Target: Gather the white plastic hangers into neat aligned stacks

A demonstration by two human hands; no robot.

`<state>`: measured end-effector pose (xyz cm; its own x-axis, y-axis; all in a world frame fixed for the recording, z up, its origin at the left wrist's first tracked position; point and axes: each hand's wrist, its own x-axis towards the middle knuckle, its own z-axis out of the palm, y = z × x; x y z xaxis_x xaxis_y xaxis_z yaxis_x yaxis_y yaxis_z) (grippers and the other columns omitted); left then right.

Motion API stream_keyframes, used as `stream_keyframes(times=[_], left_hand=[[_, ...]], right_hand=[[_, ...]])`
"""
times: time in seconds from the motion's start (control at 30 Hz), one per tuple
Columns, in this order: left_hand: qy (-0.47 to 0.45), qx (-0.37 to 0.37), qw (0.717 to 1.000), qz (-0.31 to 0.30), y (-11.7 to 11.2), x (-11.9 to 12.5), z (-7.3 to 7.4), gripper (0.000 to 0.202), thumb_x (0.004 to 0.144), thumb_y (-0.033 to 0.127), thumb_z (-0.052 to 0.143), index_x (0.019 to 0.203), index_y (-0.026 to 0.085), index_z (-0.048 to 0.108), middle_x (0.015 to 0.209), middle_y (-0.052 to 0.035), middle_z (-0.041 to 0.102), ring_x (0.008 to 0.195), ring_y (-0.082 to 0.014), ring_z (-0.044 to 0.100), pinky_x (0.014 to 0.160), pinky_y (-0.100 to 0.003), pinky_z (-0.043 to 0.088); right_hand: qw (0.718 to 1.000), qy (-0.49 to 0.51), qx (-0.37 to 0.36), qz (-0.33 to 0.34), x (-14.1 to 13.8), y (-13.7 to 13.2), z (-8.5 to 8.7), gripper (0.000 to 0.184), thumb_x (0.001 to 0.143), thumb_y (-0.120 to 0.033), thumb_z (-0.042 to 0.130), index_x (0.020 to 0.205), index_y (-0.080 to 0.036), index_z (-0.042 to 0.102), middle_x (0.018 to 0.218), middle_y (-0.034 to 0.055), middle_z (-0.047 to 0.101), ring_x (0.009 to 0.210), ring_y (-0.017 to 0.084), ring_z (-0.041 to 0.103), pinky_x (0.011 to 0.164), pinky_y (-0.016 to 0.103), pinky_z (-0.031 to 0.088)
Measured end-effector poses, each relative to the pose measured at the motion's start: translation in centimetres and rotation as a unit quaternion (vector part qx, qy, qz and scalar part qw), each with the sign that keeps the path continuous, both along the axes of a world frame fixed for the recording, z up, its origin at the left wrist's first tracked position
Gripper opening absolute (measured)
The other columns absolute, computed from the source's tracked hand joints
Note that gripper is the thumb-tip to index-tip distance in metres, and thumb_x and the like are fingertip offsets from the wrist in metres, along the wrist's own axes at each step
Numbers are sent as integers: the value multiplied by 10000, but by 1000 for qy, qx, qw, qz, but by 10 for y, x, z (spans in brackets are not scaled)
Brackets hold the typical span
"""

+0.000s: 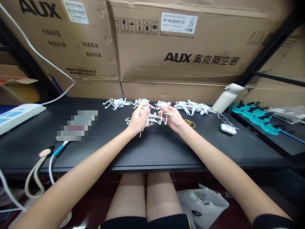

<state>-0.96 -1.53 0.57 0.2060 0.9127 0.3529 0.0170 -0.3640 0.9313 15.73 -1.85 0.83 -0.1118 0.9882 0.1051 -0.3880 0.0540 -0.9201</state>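
Note:
My left hand is closed around a bunch of white wire hooks, their bent ends sticking out past the fingers. Facing it, my right hand pinches a few more white hooks between thumb and fingers. Both hands are raised over the black table, close together. Behind them lie several piles of the same hooks: one at the left, others partly hidden by my hands, and a wide pile to the right. Yellow rubber bands lie beside my right hand.
Large cardboard boxes stand along the back. A white bottle and a small white case are at the right, near turquoise pieces. On the left are a blurred-out phone-like object with a cable and a power strip.

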Motion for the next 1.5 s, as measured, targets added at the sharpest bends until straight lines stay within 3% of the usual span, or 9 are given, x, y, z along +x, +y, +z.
stream_keyframes(times=[0.13,0.3,0.57,0.7,0.87,1.07,1.23,1.4,1.5], left_hand=[[-17,-69,995,-68,-2,2,6,173,883,326,487,981,187,522,563,47,541,335,-101,501,340,-200,361],[-26,-109,988,-108,-3,2,7,202,873,340,488,983,177,534,543,32,564,328,-110,486,347,-215,357],[-53,-127,988,-65,-1,1,8,195,886,327,484,985,169,540,499,50,508,340,-101,474,364,-205,349],[-69,-136,985,-81,0,-2,10,198,895,320,463,996,167,538,471,54,495,335,-98,458,369,-201,350],[-45,-161,977,-131,-4,0,12,230,873,358,501,983,158,535,496,42,532,330,-103,469,352,-208,345],[-53,-154,979,-124,-4,1,11,238,875,360,502,993,157,537,509,45,528,336,-103,476,353,-209,349],[-53,-149,983,-93,-2,0,9,217,872,349,515,983,163,534,528,49,523,348,-96,485,359,-201,359],[-28,-148,979,-141,-2,2,4,218,869,371,505,929,163,532,576,17,586,343,-93,488,338,-197,340],[-19,-148,978,-146,0,2,1,210,873,369,499,923,167,529,623,-10,633,357,-96,505,351,-199,352]], right_hand=[[999,-10,-3,39,-2,-2,-1,361,591,-426,832,710,-179,597,642,-38,633,534,74,537,456,191,386],[997,18,-33,68,-4,-3,-2,288,643,-373,810,705,-176,610,622,-44,623,520,71,541,479,191,424],[995,62,-55,57,2,3,-2,257,710,-374,770,739,-200,583,599,-47,619,564,96,586,478,184,444],[996,52,-55,49,-2,1,-2,272,697,-375,777,725,-191,578,559,-58,592,492,72,532,446,170,414],[992,56,-45,106,-7,-4,-3,285,688,-363,788,698,-182,568,535,-71,560,436,55,463,398,164,350],[983,64,-97,139,-3,-6,2,287,780,-379,722,662,-187,544,471,-82,480,399,51,403,392,164,351],[990,44,-47,128,0,-6,1,288,722,-415,764,682,-190,590,584,-54,581,465,61,470,433,177,402],[989,-19,-7,149,-5,-8,-4,344,639,-469,798,696,-164,650,595,-36,598,486,65,482,454,187,401],[993,-52,21,108,-9,-8,-8,333,651,-460,789,699,-159,657,600,-28,609,501,71,499,477,196,403]])
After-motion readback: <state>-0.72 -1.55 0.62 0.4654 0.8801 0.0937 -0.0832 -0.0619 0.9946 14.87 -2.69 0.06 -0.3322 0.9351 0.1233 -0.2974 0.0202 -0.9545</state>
